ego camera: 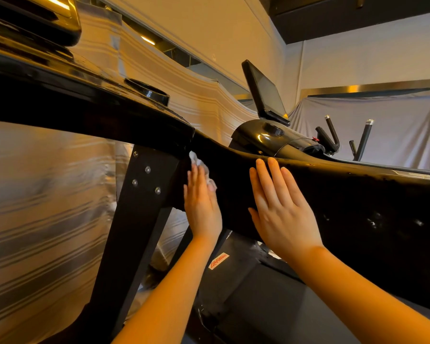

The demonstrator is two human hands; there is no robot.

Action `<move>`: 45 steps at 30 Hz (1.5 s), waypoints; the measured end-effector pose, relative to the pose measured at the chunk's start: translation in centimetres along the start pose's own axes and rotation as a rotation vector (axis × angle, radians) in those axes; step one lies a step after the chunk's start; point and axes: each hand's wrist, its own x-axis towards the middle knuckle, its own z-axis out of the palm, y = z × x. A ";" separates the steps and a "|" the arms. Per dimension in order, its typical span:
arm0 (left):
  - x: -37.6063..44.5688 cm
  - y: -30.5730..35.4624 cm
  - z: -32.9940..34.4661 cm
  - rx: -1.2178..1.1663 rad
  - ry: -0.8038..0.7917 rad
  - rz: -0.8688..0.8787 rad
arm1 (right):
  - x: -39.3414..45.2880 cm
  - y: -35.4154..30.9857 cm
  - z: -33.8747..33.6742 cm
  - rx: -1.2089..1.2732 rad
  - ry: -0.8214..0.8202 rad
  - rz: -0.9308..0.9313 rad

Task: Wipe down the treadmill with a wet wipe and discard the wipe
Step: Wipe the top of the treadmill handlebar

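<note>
You're mid-wipe: your left hand presses the wipe flat to the treadmill, right hand flat and empty beside it; discarding remains.

Both my hands are flat on the treadmill's black side panel.

My left hand presses a white wet wipe against the treadmill just beside the bolted upright post, fingers straight over the wipe. My right hand lies open on the panel to the right, apart from the left. Beyond, I see a tilted screen, a cup holder and striped draped sheeting.
</note>
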 end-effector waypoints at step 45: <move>-5.0 1.4 1.0 -0.218 0.000 -0.340 | -0.9 0.1 -0.6 0.068 -0.001 -0.015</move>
